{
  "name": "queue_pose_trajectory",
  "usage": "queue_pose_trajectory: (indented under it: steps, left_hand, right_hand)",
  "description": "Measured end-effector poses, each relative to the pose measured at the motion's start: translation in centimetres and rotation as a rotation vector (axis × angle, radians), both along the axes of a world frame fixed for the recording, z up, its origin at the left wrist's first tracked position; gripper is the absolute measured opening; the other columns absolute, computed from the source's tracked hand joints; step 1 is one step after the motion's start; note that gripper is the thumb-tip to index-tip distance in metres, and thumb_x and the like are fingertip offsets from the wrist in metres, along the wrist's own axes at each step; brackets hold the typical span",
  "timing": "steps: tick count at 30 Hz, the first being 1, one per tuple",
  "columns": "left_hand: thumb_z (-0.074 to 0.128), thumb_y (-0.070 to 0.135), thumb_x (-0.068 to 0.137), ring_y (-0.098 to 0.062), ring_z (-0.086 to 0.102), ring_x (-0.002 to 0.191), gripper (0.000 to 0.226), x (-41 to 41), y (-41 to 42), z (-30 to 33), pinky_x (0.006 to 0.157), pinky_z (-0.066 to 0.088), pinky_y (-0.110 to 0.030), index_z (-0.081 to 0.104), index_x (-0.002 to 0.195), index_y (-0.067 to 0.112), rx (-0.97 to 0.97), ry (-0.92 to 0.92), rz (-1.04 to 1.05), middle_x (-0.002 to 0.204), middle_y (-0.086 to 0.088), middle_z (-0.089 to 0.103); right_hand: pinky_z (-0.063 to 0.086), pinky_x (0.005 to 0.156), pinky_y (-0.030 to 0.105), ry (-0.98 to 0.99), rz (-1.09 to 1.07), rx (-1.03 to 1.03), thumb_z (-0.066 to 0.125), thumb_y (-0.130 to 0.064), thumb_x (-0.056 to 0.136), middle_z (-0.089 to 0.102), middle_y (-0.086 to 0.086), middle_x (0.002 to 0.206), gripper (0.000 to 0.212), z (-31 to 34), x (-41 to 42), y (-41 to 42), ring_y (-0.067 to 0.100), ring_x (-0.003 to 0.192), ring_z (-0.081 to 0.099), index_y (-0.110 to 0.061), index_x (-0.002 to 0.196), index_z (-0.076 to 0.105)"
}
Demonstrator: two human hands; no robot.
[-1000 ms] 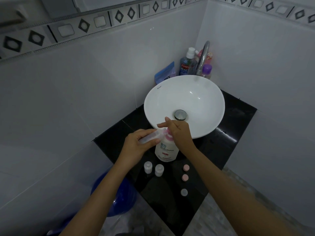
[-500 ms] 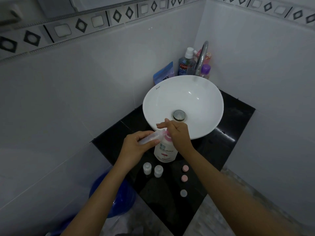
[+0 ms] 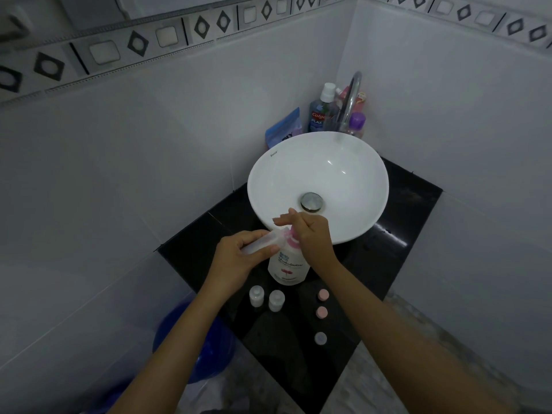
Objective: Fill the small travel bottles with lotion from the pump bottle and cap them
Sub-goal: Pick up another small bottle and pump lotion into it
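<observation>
**Steady, keep the mouth under the spout**

My left hand (image 3: 239, 258) is clamped on the clear travel bottle (image 3: 263, 242), tilted at the pink nozzle; my right hand (image 3: 310, 234) rests on the white pump bottle's (image 3: 288, 268) head — fingers loosely spread. I'd press slowly.

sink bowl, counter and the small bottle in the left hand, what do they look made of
Sink bowl: likely glazed ceramic, glossy white with sharp highlights.
Counter: looks like polished black stone, mirror-like glints; could be a glossy tile.
Small bottle in the left hand: probably soft translucent plastic, cloudy and see-through.
</observation>
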State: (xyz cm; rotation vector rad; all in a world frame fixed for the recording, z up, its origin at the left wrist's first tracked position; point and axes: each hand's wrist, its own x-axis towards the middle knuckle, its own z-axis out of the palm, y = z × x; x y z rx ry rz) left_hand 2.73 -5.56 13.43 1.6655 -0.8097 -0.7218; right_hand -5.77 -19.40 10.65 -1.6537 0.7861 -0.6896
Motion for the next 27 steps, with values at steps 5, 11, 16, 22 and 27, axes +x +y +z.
queue_pose_trajectory:
  steps: [5,11,16,22,27]
  left_hand:
    - [0.069,0.016,0.079,0.011,0.062,0.087,0.032,0.0,0.1,0.4,0.069,0.045,-0.002,0.066,0.111,0.017,-0.031,0.006,-0.005,0.098,0.011,0.067]
    - [0.069,0.015,0.08,0.01,0.062,0.086,0.031,0.2,0.0,0.7,0.068,0.045,-0.002,0.066,0.111,0.017,-0.046,-0.004,-0.019,0.097,0.008,0.067]
    - [0.07,0.019,0.078,0.011,0.061,0.087,0.036,0.4,-0.1,-0.2,0.069,0.045,-0.002,0.066,0.114,0.015,0.014,-0.008,-0.027,0.099,0.011,0.066]
    - [0.07,0.018,0.079,0.006,0.062,0.088,0.035,0.7,-0.2,0.4,0.07,0.046,-0.004,0.066,0.114,0.014,-0.017,-0.012,-0.026,0.101,0.003,0.068]
    - [0.069,0.018,0.08,0.006,0.062,0.089,0.034,0.8,-0.1,0.4,0.07,0.047,-0.005,0.066,0.113,0.017,-0.016,-0.012,-0.043,0.101,0.006,0.068]
  right_hand:
    - [0.045,0.072,0.005,0.064,0.026,-0.095,0.051,-0.02,0.094,0.074,0.013,0.084,0.03,0.9,0.0,-0.5,0.003,0.076,0.065,-0.005,0.085,0.075]
    - [0.049,0.08,0.023,0.01,0.015,-0.043,0.048,-0.023,0.093,0.074,0.014,0.082,0.035,1.3,0.1,-0.4,0.016,0.079,0.067,-0.004,0.084,0.075]
    - [0.044,0.058,0.011,0.032,0.025,0.031,0.045,-0.015,0.096,0.067,0.0,0.074,0.033,0.6,-0.1,0.1,-0.003,0.063,0.058,-0.002,0.089,0.074]
    - [0.05,0.082,0.022,0.053,0.014,-0.087,0.049,-0.021,0.095,0.075,0.013,0.084,0.034,1.5,0.0,-0.3,0.014,0.081,0.068,-0.003,0.083,0.075]
    - [0.05,0.084,0.032,0.027,-0.003,-0.129,0.042,-0.031,0.092,0.073,0.015,0.08,0.045,1.4,0.3,0.0,0.022,0.08,0.067,-0.003,0.081,0.075]
